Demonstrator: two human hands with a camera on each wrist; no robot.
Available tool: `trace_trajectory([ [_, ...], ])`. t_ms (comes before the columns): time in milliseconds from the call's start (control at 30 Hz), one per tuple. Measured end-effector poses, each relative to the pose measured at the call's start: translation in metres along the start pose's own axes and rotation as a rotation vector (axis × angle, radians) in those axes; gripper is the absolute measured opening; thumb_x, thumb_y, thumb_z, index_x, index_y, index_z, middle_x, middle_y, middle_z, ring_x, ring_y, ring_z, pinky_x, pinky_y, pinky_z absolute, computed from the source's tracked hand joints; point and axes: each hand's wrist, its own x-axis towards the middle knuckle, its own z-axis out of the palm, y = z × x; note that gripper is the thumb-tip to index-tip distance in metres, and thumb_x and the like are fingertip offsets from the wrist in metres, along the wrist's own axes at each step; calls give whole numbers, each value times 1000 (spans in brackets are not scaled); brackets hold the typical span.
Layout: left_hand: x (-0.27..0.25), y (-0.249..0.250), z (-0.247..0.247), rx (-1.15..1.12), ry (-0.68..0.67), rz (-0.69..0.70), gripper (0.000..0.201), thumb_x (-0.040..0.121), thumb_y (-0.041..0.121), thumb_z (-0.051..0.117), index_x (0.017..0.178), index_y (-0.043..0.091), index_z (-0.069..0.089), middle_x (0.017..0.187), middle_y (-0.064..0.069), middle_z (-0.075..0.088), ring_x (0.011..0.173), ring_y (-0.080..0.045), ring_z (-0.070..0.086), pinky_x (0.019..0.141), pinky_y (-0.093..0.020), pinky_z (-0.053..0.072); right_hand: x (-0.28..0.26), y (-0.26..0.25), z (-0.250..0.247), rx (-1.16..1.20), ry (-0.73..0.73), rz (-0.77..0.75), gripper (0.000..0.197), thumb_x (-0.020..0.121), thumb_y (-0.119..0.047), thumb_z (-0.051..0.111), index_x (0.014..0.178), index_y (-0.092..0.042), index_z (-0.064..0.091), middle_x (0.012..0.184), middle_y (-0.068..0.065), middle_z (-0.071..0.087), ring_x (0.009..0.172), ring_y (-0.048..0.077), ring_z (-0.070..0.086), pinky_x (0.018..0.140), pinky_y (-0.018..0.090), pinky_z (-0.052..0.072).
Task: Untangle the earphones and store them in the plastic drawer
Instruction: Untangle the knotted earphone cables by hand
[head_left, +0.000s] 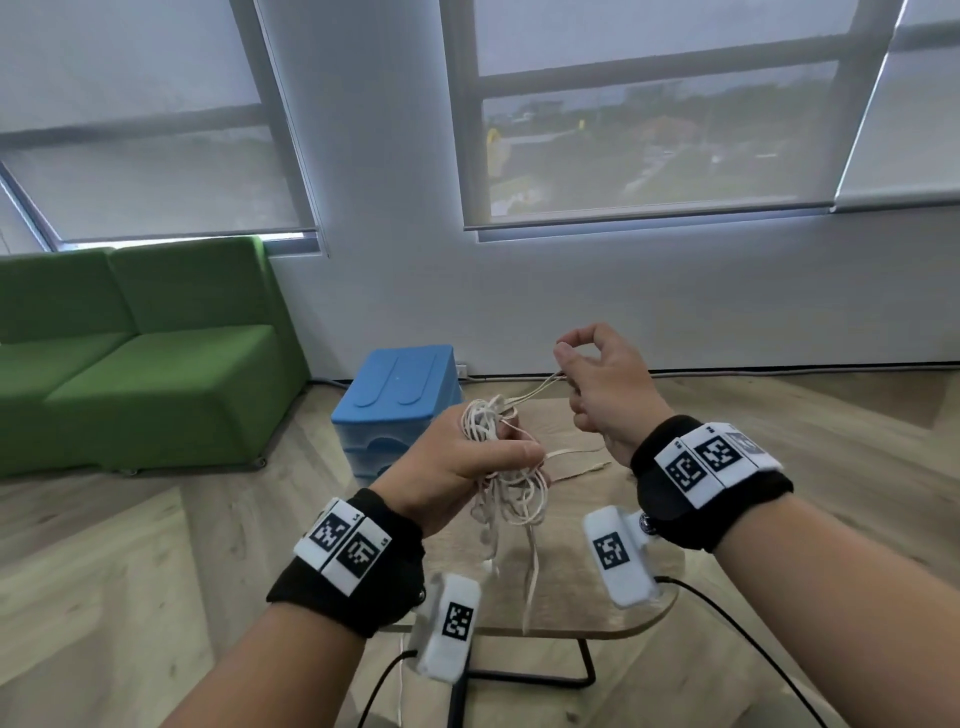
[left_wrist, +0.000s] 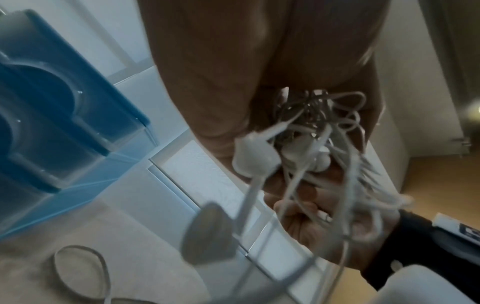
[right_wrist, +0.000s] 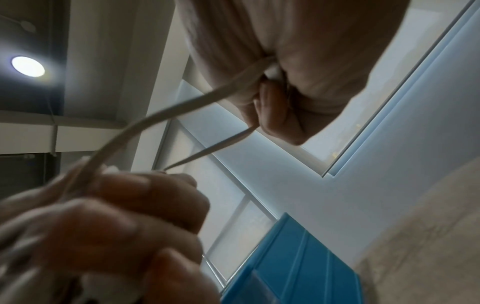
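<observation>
Smooth white plastic earphones (head_left: 498, 467) with rubbery cords. Glossy blue plastic drawer (head_left: 397, 400), centre frame. Matt pale wood-grain table (head_left: 597, 618) on black metal legs. Green cloth sofa (head_left: 140, 353), left.

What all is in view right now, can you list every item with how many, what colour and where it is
earphones: one tangled bundle, white, held above the table, loose ends hanging down
plastic drawer: one, blue, at the far side of the table
table: one, light wood top on a dark metal frame, under the hands
sofa: one, green, at the left by the wall
windows: two, grey blinds pulled down, on the far wall
wrist bands with markers: two, black with black-and-white tags, one on each wrist
left hand: grips the bundle
right hand: fingers pinch a strand pulled out of the bundle
</observation>
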Motion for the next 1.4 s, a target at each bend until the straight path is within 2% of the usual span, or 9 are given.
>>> trace_trajectory([
  [133, -1, 0, -2, -24, 32, -6, 10, 78, -1, 78, 79, 9, 77, 84, -15, 73, 68, -19, 69, 68, -28, 58, 5, 14, -7, -158, 32, -130, 10, 101, -29, 60, 100, -19, 59, 62, -1, 46, 46, 13, 36, 42, 26, 30],
  [267, 0, -6, -1, -35, 59, -26, 11, 79, -4, 78, 89, 1, 77, 92, -20, 72, 72, -20, 70, 70, -28, 58, 8, 29, -12, -312, 6, -144, 5, 97, -29, 65, 96, -25, 62, 58, -6, 51, 53, 13, 48, 51, 28, 37],
  [433, 5, -11, 1, -73, 171, -30, 36, 80, -4, 78, 106, -22, 61, 78, -13, 71, 70, -21, 70, 67, -30, 58, -4, 20, -13, -412, 34, -221, 13, 92, -12, 66, 101, -22, 64, 90, -3, 62, 78, 14, 59, 75, 31, 51],
  [533, 7, -12, -3, -82, 222, -42, 35, 80, -4, 76, 108, -21, 62, 78, -13, 71, 69, -21, 71, 65, -28, 58, -20, -1, -18, -413, -110, -427, 26, 82, 4, 64, 90, -21, 67, 90, -2, 68, 76, 12, 62, 70, 25, 51],
  [667, 8, -12, -5, -74, 235, -49, 8, 83, -8, 73, 87, -1, 71, 77, -16, 70, 68, -21, 66, 66, -30, 54, -32, -3, -14, -453, -491, -364, 23, 81, 1, 65, 93, -17, 71, 89, 1, 74, 66, 13, 64, 60, 26, 50],
  [967, 3, -10, -10, -81, 254, -72, 19, 77, 2, 79, 90, -2, 66, 76, -13, 67, 64, -17, 66, 59, -26, 54, -24, 3, -18, -432, -553, -330, 17, 85, 3, 74, 97, -9, 72, 85, 10, 73, 68, 7, 60, 66, 19, 47],
  [1100, 5, -9, -12, -56, 291, -61, 18, 82, -3, 77, 74, 11, 67, 72, -9, 66, 65, -20, 63, 64, -33, 52, -24, 7, -15, -374, -650, -222, 29, 82, -5, 80, 107, -15, 69, 91, 8, 77, 77, 17, 65, 77, 32, 52],
  [1267, 3, -10, -15, -96, 334, -8, 20, 80, -5, 77, 84, 7, 62, 75, -10, 66, 65, -20, 66, 60, -29, 56, -26, 9, -13, -198, -656, -145, 31, 85, -5, 80, 113, -5, 66, 91, 20, 75, 80, 28, 65, 75, 34, 54],
  [1400, 3, -12, -14, -83, 340, 4, 31, 80, -5, 78, 104, 1, 60, 79, -10, 67, 69, -22, 67, 62, -29, 58, -24, 11, -9, -287, -630, -163, 25, 82, -11, 83, 104, -14, 70, 84, 12, 76, 75, 18, 67, 76, 36, 54],
])
